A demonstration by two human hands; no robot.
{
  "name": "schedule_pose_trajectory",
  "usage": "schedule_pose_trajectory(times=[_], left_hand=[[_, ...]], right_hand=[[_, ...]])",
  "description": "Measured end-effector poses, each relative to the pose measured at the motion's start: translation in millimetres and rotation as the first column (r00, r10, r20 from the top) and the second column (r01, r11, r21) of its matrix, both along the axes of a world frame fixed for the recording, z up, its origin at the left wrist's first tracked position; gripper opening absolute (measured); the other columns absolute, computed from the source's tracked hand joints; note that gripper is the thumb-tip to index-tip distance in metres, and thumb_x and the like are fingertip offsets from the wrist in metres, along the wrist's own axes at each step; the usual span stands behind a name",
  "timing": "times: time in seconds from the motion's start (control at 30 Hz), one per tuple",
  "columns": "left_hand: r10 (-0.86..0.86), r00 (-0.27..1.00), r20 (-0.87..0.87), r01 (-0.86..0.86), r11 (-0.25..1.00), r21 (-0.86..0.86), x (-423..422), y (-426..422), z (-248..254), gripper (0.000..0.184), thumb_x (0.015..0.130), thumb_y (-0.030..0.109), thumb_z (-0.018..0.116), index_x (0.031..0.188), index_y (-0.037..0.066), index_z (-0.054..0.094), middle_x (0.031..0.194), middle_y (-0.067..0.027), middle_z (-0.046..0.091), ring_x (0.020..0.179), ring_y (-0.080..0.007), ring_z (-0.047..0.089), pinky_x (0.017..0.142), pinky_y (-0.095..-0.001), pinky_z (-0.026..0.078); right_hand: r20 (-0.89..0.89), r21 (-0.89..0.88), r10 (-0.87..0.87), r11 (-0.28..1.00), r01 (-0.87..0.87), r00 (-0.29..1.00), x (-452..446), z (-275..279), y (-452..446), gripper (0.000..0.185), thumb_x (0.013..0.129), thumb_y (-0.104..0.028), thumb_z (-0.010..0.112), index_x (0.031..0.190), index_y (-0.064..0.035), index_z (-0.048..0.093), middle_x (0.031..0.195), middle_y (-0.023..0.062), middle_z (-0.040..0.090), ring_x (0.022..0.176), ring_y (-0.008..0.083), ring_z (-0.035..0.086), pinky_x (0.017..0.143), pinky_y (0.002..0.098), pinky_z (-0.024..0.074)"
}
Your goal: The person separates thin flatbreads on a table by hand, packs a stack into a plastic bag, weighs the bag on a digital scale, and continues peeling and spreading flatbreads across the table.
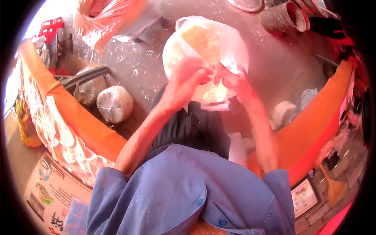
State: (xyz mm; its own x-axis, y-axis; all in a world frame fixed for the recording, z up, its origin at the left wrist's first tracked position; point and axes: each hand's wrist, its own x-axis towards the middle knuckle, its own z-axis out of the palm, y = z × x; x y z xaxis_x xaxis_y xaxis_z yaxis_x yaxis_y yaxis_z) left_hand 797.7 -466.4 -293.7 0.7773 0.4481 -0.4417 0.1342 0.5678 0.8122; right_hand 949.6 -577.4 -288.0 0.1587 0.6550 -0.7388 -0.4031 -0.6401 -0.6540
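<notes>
A round white tub (167, 53) stands before my knees, with a thin clear plastic bag (231, 41) draped over its rim. Pale yellow, soft-looking contents (201, 37) fill the bag, glaring in bright light. Over the middle of the tub is my left hand (190, 74), its fingers closed in a pinch. Close beside it, my right hand (235, 80) is also closed, thumb and fingers pressed together. The fingertips of both nearly meet. What they pinch is small and blurred, and I cannot make it out.
Left of me sit wrapped round bundles (114, 103) beside a metal bar (88, 76). Orange cloth-covered edges (78, 113) curve along both sides. A large plastic sack (105, 23) lies ahead, and a dirty bucket (284, 17) rests on its side at far right.
</notes>
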Motion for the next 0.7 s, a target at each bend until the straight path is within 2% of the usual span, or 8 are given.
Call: schedule_pose_trajectory(times=[0.07,0.13,0.17,0.37,0.43,0.5,0.57,0.7], left_hand=[[-0.074,0.994,-0.082,0.095,0.950,0.298,0.9,-1.4,6.9,0.029,0.092,0.007,0.054,0.118,-0.003,0.047,0.108,-0.0182,0.062,0.097,-0.0241,0.062,0.086,-0.0350,0.049],[-0.131,0.956,-0.263,0.262,0.787,0.559,-7.5,-0.1,11.1,0.034,0.085,0.006,0.056,0.116,-0.003,0.045,0.106,-0.0239,0.061,0.099,-0.0367,0.061,0.082,-0.0418,0.049],[-0.151,0.958,-0.243,0.267,0.773,0.575,-12.1,2.9,21.1,0.036,0.080,0.002,0.055,0.115,-0.002,0.047,0.103,-0.0272,0.059,0.101,-0.0445,0.056,0.081,-0.0462,0.049],[-0.163,0.984,-0.070,0.149,0.540,0.829,-47.9,0.4,54.7,0.044,0.074,-0.001,0.061,0.116,-0.002,0.051,0.110,-0.0236,0.057,0.107,-0.0398,0.054,0.085,-0.0440,0.049],[-0.093,0.994,0.061,0.002,0.565,0.825,-67.1,0.1,51.1,0.041,0.074,0.002,0.064,0.114,-0.001,0.054,0.110,-0.0209,0.059,0.104,-0.0369,0.057,0.082,-0.0423,0.050],[-0.217,0.970,-0.110,0.236,0.735,0.635,-92.5,1.5,45.2,0.040,0.075,0.004,0.065,0.115,0.002,0.056,0.107,-0.0202,0.061,0.099,-0.0361,0.060,0.080,-0.0420,0.051],[-0.258,0.947,-0.193,0.321,0.794,0.516,-117.6,4.4,28.4,0.036,0.079,0.007,0.064,0.114,0.003,0.058,0.095,-0.0210,0.065,0.088,-0.0370,0.064,0.076,-0.0425,0.052],[-0.201,0.921,-0.334,0.337,0.842,0.422,-158.5,2.8,1.7,0.029,0.083,0.009,0.061,0.111,-0.001,0.058,0.088,-0.0189,0.066,0.082,-0.0346,0.065,0.074,-0.0391,0.052]], right_hand=[[0.309,0.116,0.027,0.991,-0.066,0.951,-12.6,1.0,30.6,0.039,0.090,-0.037,0.062,0.100,0.0001,0.067,0.080,0.0059,0.065,0.075,0.0116,0.060,0.067,0.0255,0.0466],[0.277,0.252,0.076,0.956,-0.149,0.958,-19.1,-12.8,30.2,0.045,0.093,-0.039,0.056,0.108,0.0029,0.064,0.095,0.0077,0.066,0.094,0.0130,0.059,0.083,0.0269,0.0448],[-0.050,0.087,-0.013,0.996,0.017,0.999,-24.9,-1.7,44.9,0.046,0.093,-0.038,0.055,0.110,0.0041,0.063,0.098,0.0082,0.066,0.096,0.0129,0.058,0.085,0.0264,0.0441],[0.086,0.001,-0.230,0.973,0.230,0.969,-31.8,-1.6,48.9,0.034,0.092,-0.027,0.059,0.104,0.0049,0.064,0.095,0.0072,0.065,0.083,0.0132,0.060,0.076,0.0279,0.0455],[0.158,0.017,-0.254,0.967,0.255,0.954,-32.1,11.6,47.2,0.034,0.091,-0.025,0.060,0.105,0.0051,0.064,0.095,0.0071,0.065,0.083,0.0129,0.059,0.074,0.0280,0.0455],[0.230,0.039,-0.281,0.959,0.280,0.932,-33.1,21.2,45.8,0.033,0.091,-0.024,0.060,0.106,0.0053,0.063,0.095,0.0070,0.065,0.083,0.0126,0.059,0.073,0.0281,0.0454],[0.328,-0.059,-0.244,0.959,0.278,0.913,-35.6,30.0,41.0,0.031,0.093,-0.026,0.057,0.107,0.0014,0.062,0.093,0.0067,0.064,0.077,0.0104,0.058,0.062,0.0231,0.0433],[0.339,-0.066,-0.280,0.945,0.319,0.898,-33.9,48.9,36.8,0.032,0.093,-0.027,0.057,0.107,0.0017,0.062,0.093,0.0056,0.064,0.078,0.0114,0.058,0.062,0.0234,0.0426]])
